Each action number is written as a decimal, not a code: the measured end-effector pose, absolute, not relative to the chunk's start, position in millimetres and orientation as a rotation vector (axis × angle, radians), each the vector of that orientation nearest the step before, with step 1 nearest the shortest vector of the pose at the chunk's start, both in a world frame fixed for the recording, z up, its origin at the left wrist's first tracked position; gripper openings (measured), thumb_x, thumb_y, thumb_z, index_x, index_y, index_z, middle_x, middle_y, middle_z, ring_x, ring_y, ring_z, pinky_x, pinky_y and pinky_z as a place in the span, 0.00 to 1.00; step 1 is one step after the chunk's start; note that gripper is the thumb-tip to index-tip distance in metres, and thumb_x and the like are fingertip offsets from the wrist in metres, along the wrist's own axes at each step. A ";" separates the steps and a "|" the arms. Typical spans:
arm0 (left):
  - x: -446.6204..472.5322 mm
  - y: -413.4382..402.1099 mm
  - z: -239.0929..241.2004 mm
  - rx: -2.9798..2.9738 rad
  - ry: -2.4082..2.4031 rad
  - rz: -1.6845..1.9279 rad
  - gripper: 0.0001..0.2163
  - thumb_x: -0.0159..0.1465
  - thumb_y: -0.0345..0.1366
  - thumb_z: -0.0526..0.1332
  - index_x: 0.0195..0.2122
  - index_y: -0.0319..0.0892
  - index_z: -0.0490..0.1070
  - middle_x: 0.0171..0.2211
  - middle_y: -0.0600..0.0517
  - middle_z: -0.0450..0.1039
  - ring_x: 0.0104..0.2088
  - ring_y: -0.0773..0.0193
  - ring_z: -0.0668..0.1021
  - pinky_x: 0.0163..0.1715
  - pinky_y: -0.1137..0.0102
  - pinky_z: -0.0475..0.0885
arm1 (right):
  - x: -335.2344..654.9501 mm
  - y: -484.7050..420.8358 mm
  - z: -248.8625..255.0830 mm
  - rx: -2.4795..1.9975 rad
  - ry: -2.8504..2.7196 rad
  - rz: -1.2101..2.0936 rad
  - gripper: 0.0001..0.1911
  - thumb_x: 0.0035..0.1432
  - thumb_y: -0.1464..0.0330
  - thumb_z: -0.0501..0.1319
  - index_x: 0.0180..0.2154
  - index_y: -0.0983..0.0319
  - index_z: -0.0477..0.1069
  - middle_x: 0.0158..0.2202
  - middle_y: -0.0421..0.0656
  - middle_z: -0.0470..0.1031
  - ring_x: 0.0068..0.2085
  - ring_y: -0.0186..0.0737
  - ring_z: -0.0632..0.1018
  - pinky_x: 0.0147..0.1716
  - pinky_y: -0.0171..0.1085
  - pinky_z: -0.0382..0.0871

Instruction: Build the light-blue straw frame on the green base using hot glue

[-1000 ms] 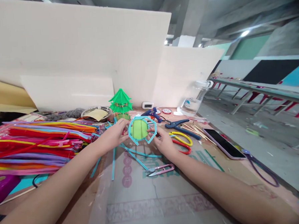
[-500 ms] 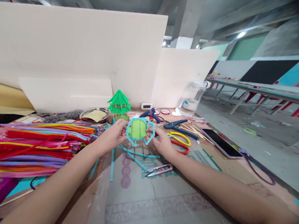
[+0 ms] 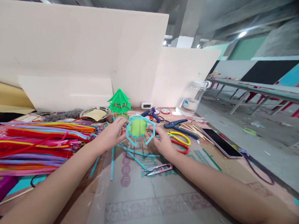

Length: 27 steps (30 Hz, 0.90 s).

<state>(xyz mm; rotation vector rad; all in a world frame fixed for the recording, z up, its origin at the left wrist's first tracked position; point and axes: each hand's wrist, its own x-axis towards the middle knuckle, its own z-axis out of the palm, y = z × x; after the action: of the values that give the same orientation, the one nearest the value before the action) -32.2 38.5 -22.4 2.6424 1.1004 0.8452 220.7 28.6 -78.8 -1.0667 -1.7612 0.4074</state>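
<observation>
- Octagon frame point(image 3: 140, 130) of blue strips is held just above the table point(image 3: 154, 198), between the two hands, with a green disc point(image 3: 137, 127) filling its middle.
- Progress, as a judgement: the ring looks closed on all sides and the disc sits inside it, so the flat piece seems mostly built. Whether the joints are fixed cannot be told.
- Facing: the flat side is turned toward the camera, with the top leaning slightly away. It is about as wide as it is tall, so it has no clear long axis.
- Left hand point(image 3: 113, 134) pinches the frame's left edge with thumb and fingertips pressed together on the blue rim.
- Right hand point(image 3: 162, 141) pinches the right edge in the same way, from slightly lower.
- Loose blue strips point(image 3: 131, 154) lie unused just below the grip, which suggests more pieces remain.
- Pink snips point(image 3: 159, 169) lie further below the grip, toward the person.
- Green tree model point(image 3: 119, 105) stands just beyond the grip, and a glue gun point(image 3: 152, 114) lies beyond and to the right.
- Pile of coloured pipe cleaners point(image 3: 41, 144) lies well to the left of the grip.
</observation>
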 end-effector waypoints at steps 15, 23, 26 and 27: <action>-34.3 41.4 -24.5 2.671 1.099 0.854 0.15 0.62 0.34 0.59 0.50 0.42 0.63 0.49 0.45 0.66 0.51 0.54 0.72 0.51 0.60 0.70 | 222.5 30.1 -82.1 -1.024 -1.795 0.389 0.12 0.62 0.68 0.57 0.45 0.58 0.76 0.44 0.45 0.78 0.42 0.42 0.77 0.43 0.40 0.71; -29.5 36.3 -25.2 2.633 1.088 0.695 0.14 0.61 0.36 0.60 0.48 0.44 0.69 0.46 0.49 0.73 0.44 0.57 0.77 0.45 0.66 0.72 | 224.7 33.7 -77.5 -1.052 -1.685 0.486 0.11 0.62 0.66 0.57 0.42 0.60 0.75 0.43 0.46 0.79 0.44 0.44 0.77 0.46 0.42 0.70; -27.3 35.4 -26.8 2.667 1.065 0.542 0.12 0.62 0.34 0.58 0.47 0.46 0.73 0.47 0.50 0.76 0.46 0.57 0.78 0.47 0.67 0.71 | 225.8 34.2 -74.7 -1.043 -1.692 0.493 0.11 0.62 0.66 0.56 0.41 0.60 0.76 0.43 0.46 0.78 0.45 0.44 0.77 0.46 0.42 0.70; -26.9 35.3 -27.3 2.678 1.074 0.499 0.13 0.62 0.34 0.58 0.47 0.46 0.74 0.48 0.49 0.76 0.47 0.56 0.78 0.47 0.66 0.71 | 225.8 33.6 -73.8 -1.040 -1.701 0.493 0.11 0.62 0.66 0.56 0.41 0.60 0.76 0.43 0.46 0.78 0.44 0.43 0.77 0.46 0.42 0.70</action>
<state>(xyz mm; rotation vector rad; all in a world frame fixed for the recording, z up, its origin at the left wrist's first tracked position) -26.9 35.3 -27.3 2.6780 1.0743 0.4990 225.8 33.6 -73.8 -1.0396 -1.7012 0.4928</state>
